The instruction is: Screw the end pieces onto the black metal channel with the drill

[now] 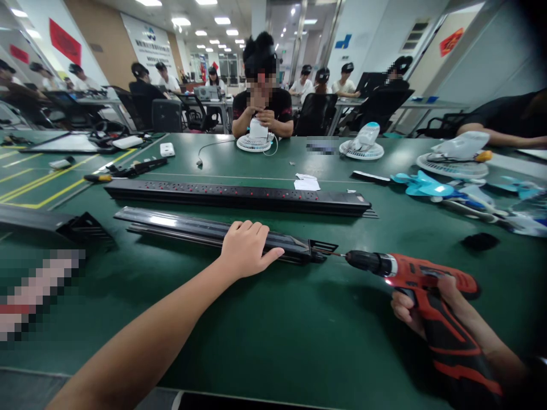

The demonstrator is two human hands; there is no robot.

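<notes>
My left hand (248, 250) is closed over a long black metal rail (179, 223), fingers across its top and thumb stretched along the near side. The rail lies on the green table. At its right end is a slotted black end piece (321, 249). My right hand (410, 310) grips a red and black power drill (427, 285), its battery end toward me. From the drill's chuck a thin bit points left and reaches the rail's right end; I cannot tell whether it sits in a screw. Beyond the rail lies a long black power strip (239, 196) with small red dots.
Another black profile (38, 223) lies at the left. A screwdriver (97, 178) and paper scraps (306, 183) are farther back. Fan parts (427, 185) and a black cloth-like lump (480, 241) lie at the right. A person (262, 91) opposite handles a white fan (255, 142).
</notes>
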